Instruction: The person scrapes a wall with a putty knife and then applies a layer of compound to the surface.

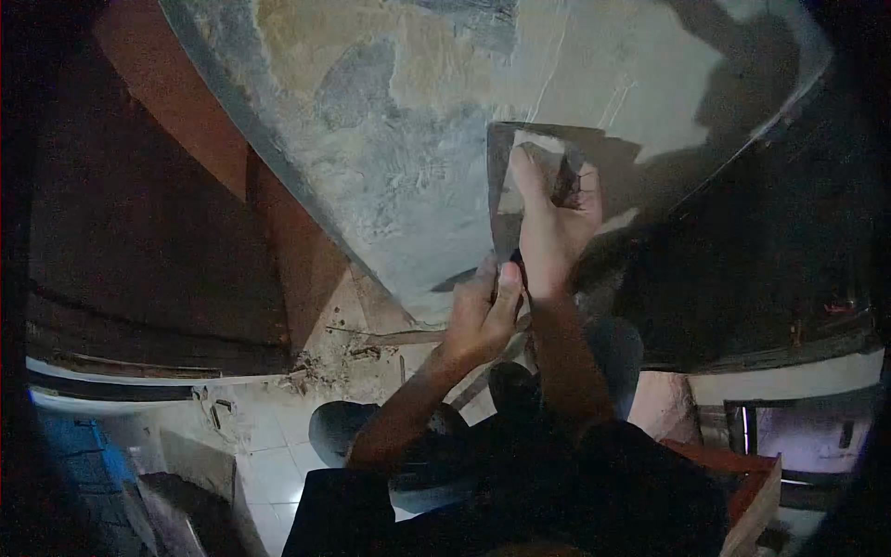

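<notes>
A broad, dark flat blade, like a putty knife (500, 209), lies against a large pale panel (399, 186) with grey and cream smears. Its narrow lower end goes into my left hand (484, 311), which is closed round it with the thumb on top. Higher up, my right hand (560, 209) is over the blade, thumb up along its left side and fingers curled in. Whatever sits in the curl of the right fingers I cannot tell. A whitish patch shows at the blade's top, by the thumb tip.
Toward me the panel narrows to a point, its dark-edged sides sloping in. Reddish-brown boarding (186, 121) runs along its left. Debris (325, 367) is scattered on the pale floor tiles (269, 459) below. A wooden frame (756, 501) stands at lower right. Shadows fall across the panel's right side.
</notes>
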Action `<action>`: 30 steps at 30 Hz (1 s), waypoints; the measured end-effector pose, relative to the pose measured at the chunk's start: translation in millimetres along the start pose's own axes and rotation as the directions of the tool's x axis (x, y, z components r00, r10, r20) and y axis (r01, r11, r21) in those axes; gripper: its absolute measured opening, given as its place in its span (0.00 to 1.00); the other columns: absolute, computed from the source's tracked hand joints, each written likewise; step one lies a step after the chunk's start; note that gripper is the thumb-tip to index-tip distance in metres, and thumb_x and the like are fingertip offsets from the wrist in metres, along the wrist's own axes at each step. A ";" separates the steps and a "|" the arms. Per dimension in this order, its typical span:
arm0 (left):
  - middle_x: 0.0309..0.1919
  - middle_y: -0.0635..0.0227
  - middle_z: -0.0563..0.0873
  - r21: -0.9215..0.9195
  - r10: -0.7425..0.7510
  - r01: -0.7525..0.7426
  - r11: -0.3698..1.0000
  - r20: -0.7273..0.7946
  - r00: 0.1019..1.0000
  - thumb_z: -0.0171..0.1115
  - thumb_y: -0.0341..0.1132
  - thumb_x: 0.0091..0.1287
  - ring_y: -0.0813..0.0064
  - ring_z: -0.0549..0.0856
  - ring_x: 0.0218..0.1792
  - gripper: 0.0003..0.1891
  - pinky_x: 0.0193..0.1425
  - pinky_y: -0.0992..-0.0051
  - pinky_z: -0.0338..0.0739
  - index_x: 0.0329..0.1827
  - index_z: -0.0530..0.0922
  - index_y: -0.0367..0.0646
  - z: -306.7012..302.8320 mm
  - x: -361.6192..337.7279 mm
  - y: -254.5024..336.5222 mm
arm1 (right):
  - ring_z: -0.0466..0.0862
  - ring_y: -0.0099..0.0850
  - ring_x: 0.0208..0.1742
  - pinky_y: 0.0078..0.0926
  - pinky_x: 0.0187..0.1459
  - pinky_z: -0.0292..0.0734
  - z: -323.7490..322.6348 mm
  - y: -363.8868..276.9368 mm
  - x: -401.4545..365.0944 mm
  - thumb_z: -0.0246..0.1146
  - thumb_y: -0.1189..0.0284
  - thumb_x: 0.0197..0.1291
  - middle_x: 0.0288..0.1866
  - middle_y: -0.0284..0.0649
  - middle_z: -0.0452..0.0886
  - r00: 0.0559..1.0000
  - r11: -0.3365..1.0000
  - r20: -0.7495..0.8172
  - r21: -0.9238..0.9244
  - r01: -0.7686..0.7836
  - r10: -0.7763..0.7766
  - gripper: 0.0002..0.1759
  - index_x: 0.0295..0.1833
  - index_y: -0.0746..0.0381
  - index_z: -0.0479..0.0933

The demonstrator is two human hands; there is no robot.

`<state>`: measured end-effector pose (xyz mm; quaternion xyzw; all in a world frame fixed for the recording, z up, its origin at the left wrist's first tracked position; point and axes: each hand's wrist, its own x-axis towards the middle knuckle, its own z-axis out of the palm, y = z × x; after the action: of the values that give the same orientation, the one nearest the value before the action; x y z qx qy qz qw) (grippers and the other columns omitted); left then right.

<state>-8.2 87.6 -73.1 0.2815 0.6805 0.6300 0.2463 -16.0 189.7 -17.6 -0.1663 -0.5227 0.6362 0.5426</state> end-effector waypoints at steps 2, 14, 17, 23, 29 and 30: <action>0.16 0.58 0.75 -0.015 0.037 -0.036 0.999 0.007 0.999 0.47 0.48 0.68 0.76 0.73 0.20 0.25 0.24 0.70 0.68 0.41 0.70 0.26 -0.5 2.2 -5.2 | 0.77 0.18 0.34 0.15 0.38 0.72 1.0 -0.3 -2.4 0.67 0.76 0.51 0.36 0.33 0.80 0.996 0.996 -0.008 0.019 0.084 -0.084 0.12 0.40 0.65 0.74; 0.18 0.67 0.72 -0.218 -0.009 -0.001 0.976 -0.046 0.999 0.49 0.46 0.68 0.82 0.70 0.22 0.20 0.24 0.78 0.66 0.38 0.71 0.33 9.0 -5.0 -25.0 | 0.78 0.19 0.34 0.15 0.37 0.72 -3.8 13.5 -2.1 0.67 0.74 0.52 0.35 0.36 0.80 0.982 0.986 -0.086 -0.030 0.164 -0.166 0.14 0.41 0.67 0.72; 0.19 0.63 0.75 0.027 -0.059 0.060 0.998 -0.023 0.998 0.48 0.45 0.69 0.81 0.72 0.23 0.20 0.26 0.75 0.68 0.39 0.71 0.32 2.5 -5.5 -6.1 | 0.78 0.21 0.39 0.19 0.41 0.74 -5.2 6.7 -1.3 0.67 0.75 0.52 0.38 0.38 0.79 0.995 0.994 -0.032 -0.051 0.098 -0.099 0.15 0.43 0.67 0.70; 0.17 0.68 0.74 0.158 0.057 -0.046 0.986 -0.068 0.996 0.43 0.45 0.70 0.78 0.74 0.21 0.21 0.26 0.72 0.68 0.43 0.69 0.31 1.3 -6.5 6.4 | 0.75 0.18 0.38 0.17 0.42 0.70 1.9 4.1 3.0 0.65 0.73 0.55 0.37 0.33 0.79 0.986 0.988 -0.070 0.017 0.151 -0.149 0.10 0.41 0.64 0.73; 0.17 0.68 0.74 0.266 0.191 -0.137 0.954 -0.190 0.963 0.43 0.44 0.70 0.78 0.72 0.21 0.19 0.26 0.74 0.66 0.42 0.70 0.33 13.9 -6.5 -6.9 | 0.76 0.18 0.39 0.18 0.42 0.71 -4.9 8.3 0.0 0.64 0.74 0.56 0.39 0.35 0.79 0.990 0.991 -0.054 0.035 0.129 -0.127 0.10 0.41 0.66 0.73; 0.18 0.68 0.74 0.194 0.117 -0.089 0.977 -0.135 0.984 0.43 0.43 0.70 0.79 0.71 0.20 0.18 0.25 0.75 0.65 0.41 0.70 0.34 12.5 -6.7 -4.4 | 0.76 0.19 0.39 0.19 0.42 0.71 -6.1 7.5 0.6 0.64 0.74 0.56 0.39 0.35 0.79 0.986 0.987 -0.053 -0.007 0.159 -0.159 0.11 0.42 0.66 0.73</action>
<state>4.9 91.7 -78.7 0.2917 0.7374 0.5940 0.1352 -15.4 194.1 -26.2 -0.1417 -0.5207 0.5856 0.6049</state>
